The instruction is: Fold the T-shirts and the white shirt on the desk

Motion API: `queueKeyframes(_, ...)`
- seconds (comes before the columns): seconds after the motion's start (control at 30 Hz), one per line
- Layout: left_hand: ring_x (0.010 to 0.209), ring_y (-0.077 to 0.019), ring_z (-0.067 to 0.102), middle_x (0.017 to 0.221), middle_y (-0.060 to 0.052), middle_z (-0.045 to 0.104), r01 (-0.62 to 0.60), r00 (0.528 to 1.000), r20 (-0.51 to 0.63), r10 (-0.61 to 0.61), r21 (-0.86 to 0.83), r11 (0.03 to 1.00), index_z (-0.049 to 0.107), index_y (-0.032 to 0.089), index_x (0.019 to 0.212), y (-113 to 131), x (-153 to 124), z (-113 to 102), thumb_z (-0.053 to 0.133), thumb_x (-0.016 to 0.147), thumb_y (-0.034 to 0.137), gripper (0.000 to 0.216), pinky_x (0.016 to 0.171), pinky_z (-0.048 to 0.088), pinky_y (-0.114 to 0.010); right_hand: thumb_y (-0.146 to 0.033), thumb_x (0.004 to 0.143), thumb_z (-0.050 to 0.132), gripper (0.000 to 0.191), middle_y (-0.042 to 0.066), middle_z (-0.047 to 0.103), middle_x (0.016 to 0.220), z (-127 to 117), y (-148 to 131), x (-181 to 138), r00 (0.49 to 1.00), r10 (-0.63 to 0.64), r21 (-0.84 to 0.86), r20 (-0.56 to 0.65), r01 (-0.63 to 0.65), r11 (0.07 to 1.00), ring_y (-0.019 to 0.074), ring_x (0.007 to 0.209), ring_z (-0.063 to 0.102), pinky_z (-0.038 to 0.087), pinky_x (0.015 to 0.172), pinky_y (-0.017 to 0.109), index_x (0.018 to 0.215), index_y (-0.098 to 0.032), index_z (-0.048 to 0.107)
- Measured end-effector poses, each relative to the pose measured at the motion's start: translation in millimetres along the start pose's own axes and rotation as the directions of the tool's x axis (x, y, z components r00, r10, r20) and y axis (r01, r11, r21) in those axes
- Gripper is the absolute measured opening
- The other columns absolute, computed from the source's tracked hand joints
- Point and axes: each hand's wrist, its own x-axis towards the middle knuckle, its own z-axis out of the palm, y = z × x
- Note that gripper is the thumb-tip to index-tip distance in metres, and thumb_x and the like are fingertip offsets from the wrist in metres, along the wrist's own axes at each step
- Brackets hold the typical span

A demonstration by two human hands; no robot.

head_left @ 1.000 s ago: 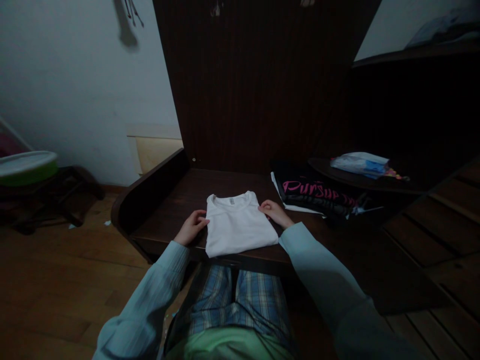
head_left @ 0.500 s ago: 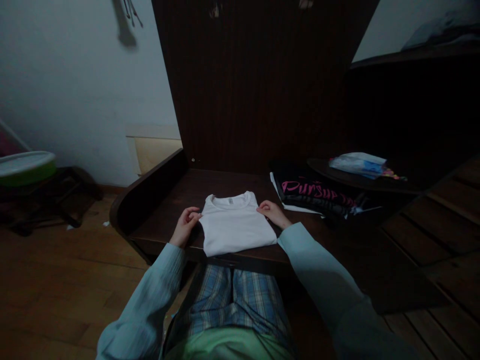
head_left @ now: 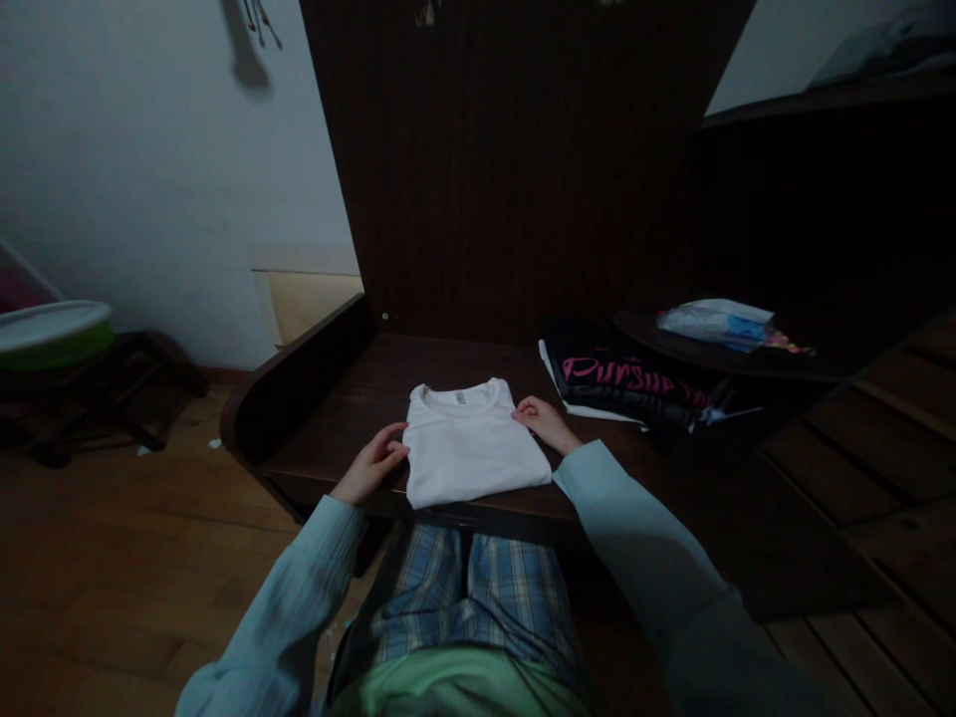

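Hands (head_left: 371, 466), two, flank one folded white shirt (head_left: 478, 450).

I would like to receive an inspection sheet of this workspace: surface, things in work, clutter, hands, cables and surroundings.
Surface: dark brown wooden bench with a raised left side.
Job's things: white folded fabric shirt at the bench's front edge, neckline facing away from the person.
Clutter: black folded fabric garment with pink lettering, on the right; clear-and-blue plastic bag on a dark curved shelf.
Hands: left hand at the shirt's left edge, right hand at its right edge; grip cannot be told.
Cables: nothing seen for certain; thin dark strands hang by the wall, kind unclear.
Surroundings: pale wall, brown wooden floor, round green container with whitish lid at left.
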Motion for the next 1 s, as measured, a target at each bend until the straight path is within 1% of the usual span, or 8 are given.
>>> queueKeyframes(0.1,0.066,-0.0123,0.054,0.066,0.004,0.057,0.04,0.997,0.064,-0.037,-0.05,0.998,0.046,0.018,0.114,1,0,-2,0.069,0.056,0.039,0.067,0.066,0.039,-0.023,-0.041,0.057,0.058,0.026,-0.007,0.044,0.049,0,1,1,1.0,-0.002,-0.008,-0.003,0.002,1.0,0.009,0.046,0.04,0.029,0.044,0.021,0.062,-0.02,0.045)
queueKeyframes(0.23,0.065,-0.0119,0.053,0.062,0.005,0.056,0.069,0.993,0.096,-0.066,-0.028,0.997,0.043,0.017,0.119,4,1,-3,0.071,0.054,0.037,0.074,0.067,0.039,-0.024,-0.042,0.056,0.059,0.026,-0.006,0.046,0.05,-1,2,1,1.0,-0.002,-0.014,0.0,0.002,1.0,0.0091,0.047,0.041,0.03,0.044,0.021,0.062,-0.02,0.046)
queueKeyframes(0.43,0.056,-0.0087,0.047,0.059,0.006,0.05,-0.045,0.998,0.027,0.048,-0.081,0.996,0.049,0.018,0.111,6,-2,-2,0.068,0.059,0.038,0.06,0.057,0.037,-0.021,-0.041,0.056,0.06,0.026,-0.007,0.045,0.049,0,2,1,1.0,0.013,-0.004,0.004,-0.013,1.0,0.0087,0.045,0.041,0.03,0.043,0.021,0.062,-0.02,0.046)
queueKeyframes(0.53,0.051,-0.0076,0.043,0.058,0.007,0.046,-0.082,0.996,-0.019,0.082,-0.038,0.996,0.051,0.019,0.105,6,-9,-4,0.066,0.061,0.039,0.05,0.051,0.035,-0.02,-0.04,0.056,0.061,0.026,-0.006,0.047,0.049,0,3,2,1.0,0.025,0.001,0.008,-0.026,1.0,0.009,0.045,0.042,0.03,0.043,0.021,0.062,-0.02,0.045)
queueKeyframes(0.67,0.052,-0.0092,0.047,0.059,0.006,0.049,-0.017,0.997,0.075,0.01,0.09,0.996,0.05,0.02,0.103,4,-12,-11,0.064,0.062,0.038,0.047,0.051,0.038,-0.021,-0.038,0.057,0.06,0.024,-0.006,0.047,0.049,0,4,3,1.0,0.009,-0.01,-0.001,-0.009,1.0,0.0093,0.046,0.043,0.031,0.044,0.021,0.062,-0.02,0.046)
queueKeyframes(0.73,0.056,-0.011,0.051,0.063,0.004,0.054,0.002,0.997,0.073,-0.011,0.124,0.992,0.049,0.02,0.103,4,-4,-15,0.064,0.062,0.039,0.047,0.055,0.041,-0.023,-0.038,0.056,0.061,0.024,-0.006,0.047,0.049,0,3,3,1.0,-0.002,-0.004,-0.009,0.002,1.0,0.0093,0.046,0.043,0.031,0.045,0.022,0.062,-0.02,0.047)
queueKeyframes(0.8,0.06,-0.0122,0.054,0.067,0.002,0.058,0.009,1.0,0.002,-0.009,0.109,0.994,0.05,0.019,0.102,4,13,-18,0.064,0.062,0.038,0.047,0.058,0.042,-0.024,-0.038,0.055,0.061,0.024,-0.007,0.046,0.048,0,2,2,1.0,0.006,0.02,-0.002,-0.006,1.0,0.009,0.045,0.042,0.031,0.045,0.022,0.062,-0.02,0.046)
queueKeyframes(1.0,0.055,-0.0104,0.055,0.065,0.0,0.06,0.167,0.966,-0.172,-0.192,-0.147,0.975,0.052,0.016,0.089,8,74,-14,0.066,0.062,0.024,0.031,0.054,0.043,-0.023,-0.04,0.054,0.061,0.026,-0.007,0.046,0.048,0,3,1,0.999,0.031,0.068,0.015,-0.032,0.997,0.008,0.043,0.041,0.03,0.042,0.021,0.062,-0.02,0.046)
